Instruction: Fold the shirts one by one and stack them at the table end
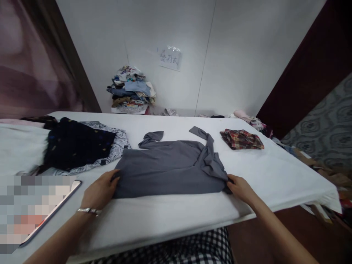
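A dark grey shirt (162,168) lies partly folded across the white table, its body wide from left to right. One sleeve bends out past its far left edge, and the other crosses the right part and sticks out beyond the far edge. My left hand (103,187), with a silver bracelet at the wrist, pinches the shirt's left edge near the front corner. At the right front corner, my right hand (237,186) grips the cloth between thumb and fingers.
A folded red plaid shirt (242,139) lies at the right on the white table (176,216). Black, patterned and white garments (82,145) spread at the left, beside a blurred-out tablet-like object (35,212). A tall clothes pile (132,90) stands behind the table.
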{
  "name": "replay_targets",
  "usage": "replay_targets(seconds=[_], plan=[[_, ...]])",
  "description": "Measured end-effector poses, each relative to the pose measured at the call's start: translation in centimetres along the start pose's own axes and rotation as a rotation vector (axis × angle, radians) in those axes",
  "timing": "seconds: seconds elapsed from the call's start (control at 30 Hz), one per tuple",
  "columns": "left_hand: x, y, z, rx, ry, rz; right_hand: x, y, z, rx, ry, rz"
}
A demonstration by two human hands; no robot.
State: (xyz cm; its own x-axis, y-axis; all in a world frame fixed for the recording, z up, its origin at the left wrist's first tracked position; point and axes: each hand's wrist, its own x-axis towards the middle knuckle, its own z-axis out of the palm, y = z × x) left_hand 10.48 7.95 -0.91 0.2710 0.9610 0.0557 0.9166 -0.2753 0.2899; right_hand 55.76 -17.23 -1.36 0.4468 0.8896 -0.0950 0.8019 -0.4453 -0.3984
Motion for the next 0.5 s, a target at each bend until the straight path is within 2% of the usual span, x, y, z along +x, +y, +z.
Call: replay_targets(seconds=[0.1,0.2,0.27,0.33,0.43,0.5], plan=[[-0.1,0.1,0.1,0.026,-0.026,-0.045,1.7,-0.1,-1.0,0.022,0.044,-0.032],[-0.1,0.4,0.2,0.047,-0.048,-0.076,5.6,-0.9,-2.3,0.198,0.171,-0.064],[0.0,0.5,0.3,0.048,-0.054,-0.092,9.3,-1.7,-3.0,0.306,0.216,-0.012],[0.1,0.4,0.5,0.031,-0.045,-0.092,13.2,-2.6,-3.4,0.314,0.232,0.095],[0.3,-0.1,0.8,-0.005,-0.008,-0.083,18.2,-3.5,-3.1,0.279,0.254,0.201],[0.5,-0.5,1.0,-0.026,0.008,-0.082,20.5,-3.9,-2.5,0.279,0.279,0.248]])
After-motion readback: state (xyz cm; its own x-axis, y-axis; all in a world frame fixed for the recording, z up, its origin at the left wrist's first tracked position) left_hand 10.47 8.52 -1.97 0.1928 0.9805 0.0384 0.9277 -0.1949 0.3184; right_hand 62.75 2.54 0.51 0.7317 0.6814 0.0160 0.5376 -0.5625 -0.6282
